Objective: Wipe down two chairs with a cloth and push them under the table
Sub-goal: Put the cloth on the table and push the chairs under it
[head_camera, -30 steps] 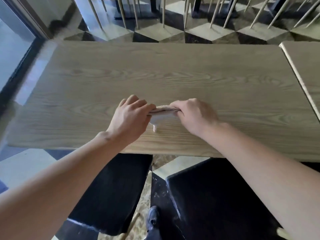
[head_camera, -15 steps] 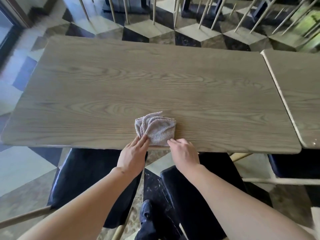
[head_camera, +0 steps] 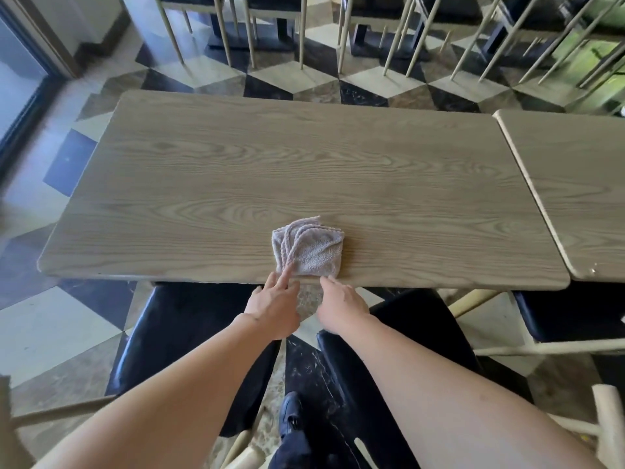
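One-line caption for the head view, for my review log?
Both hands, left and right, reach the folded grey terry cloth on the wooden table.

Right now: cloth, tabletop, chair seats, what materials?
Cloth: looks like grey terry or microfibre, with a nubby pile and stitched edges, folded.
Tabletop: wood or wood-look laminate, matte, with bold printed-looking grain; cannot tell which.
Chair seats: black, glossy, probably vinyl or leather, with light reflections.

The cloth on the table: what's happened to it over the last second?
A second ago both hands pinched the cloth between them. They have since let it go, folded, by the near edge of the table, and drawn back; the left hand still touches it, the right hand just reaches its edge. The two chairs stay put.
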A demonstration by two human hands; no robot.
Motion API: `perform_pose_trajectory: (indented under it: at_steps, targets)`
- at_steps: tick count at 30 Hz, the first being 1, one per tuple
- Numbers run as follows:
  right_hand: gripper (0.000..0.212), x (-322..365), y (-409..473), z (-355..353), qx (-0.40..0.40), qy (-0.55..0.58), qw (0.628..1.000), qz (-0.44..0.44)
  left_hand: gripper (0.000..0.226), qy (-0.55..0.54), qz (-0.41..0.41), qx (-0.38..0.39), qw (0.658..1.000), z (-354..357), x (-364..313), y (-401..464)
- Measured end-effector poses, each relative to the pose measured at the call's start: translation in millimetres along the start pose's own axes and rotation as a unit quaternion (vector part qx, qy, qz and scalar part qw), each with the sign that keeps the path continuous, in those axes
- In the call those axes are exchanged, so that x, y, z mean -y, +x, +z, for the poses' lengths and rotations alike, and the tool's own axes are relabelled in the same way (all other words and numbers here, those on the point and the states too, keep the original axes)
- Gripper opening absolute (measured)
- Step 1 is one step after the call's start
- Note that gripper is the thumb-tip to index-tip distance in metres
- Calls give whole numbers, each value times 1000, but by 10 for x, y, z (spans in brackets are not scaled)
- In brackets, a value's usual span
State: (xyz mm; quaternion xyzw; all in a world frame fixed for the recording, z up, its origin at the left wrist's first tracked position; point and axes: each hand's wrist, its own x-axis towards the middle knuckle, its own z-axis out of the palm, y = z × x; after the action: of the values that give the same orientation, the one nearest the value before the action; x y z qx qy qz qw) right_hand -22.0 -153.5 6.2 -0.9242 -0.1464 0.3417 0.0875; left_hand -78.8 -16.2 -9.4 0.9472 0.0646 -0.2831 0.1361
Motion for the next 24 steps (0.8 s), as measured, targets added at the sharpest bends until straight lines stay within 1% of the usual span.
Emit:
perform_pose_trajectory:
  at_steps: [2,4,6,10,12,14,17,20,22,24]
  targets:
    - [62,54,-227,114,6,18,1000,-7,59,-29,-33,0,999,103,14,-290]
    - [56,66,-504,252,15,35,999,0,63,-67,-73,9,995,260,61,-650]
    - [55,43,-762,407,31,43,999,3,64,-107,-101,-3,989,431,124,-1009]
    - [45,30,-1314,734,54,67,996,-25,58,-165,-111,-68,978,811,342,-1831]
    - [48,68,-1547,819,66,82,993,-43,56,-168,-133,-93,972,953,492,-2225]
    - [52,130,-1812,892,60,109,991,-46,55,-174,-157,-117,965,1043,620,-2617]
    - [52,219,-2223,1060,35,175,984,-15,50,-189,-171,-174,951,1109,790,-3097]
    - [38,298,-2522,1293,36,268,963,19,47,-209,-182,-217,936,1154,975,-3428]
    - [33,402,-2678,1457,25,326,944,43,46,-227,-188,-229,928,1205,1104,-3625]
    - [32,505,-2770,1585,9,346,936,60,46,-246,-190,-233,922,1257,1195,-3767]
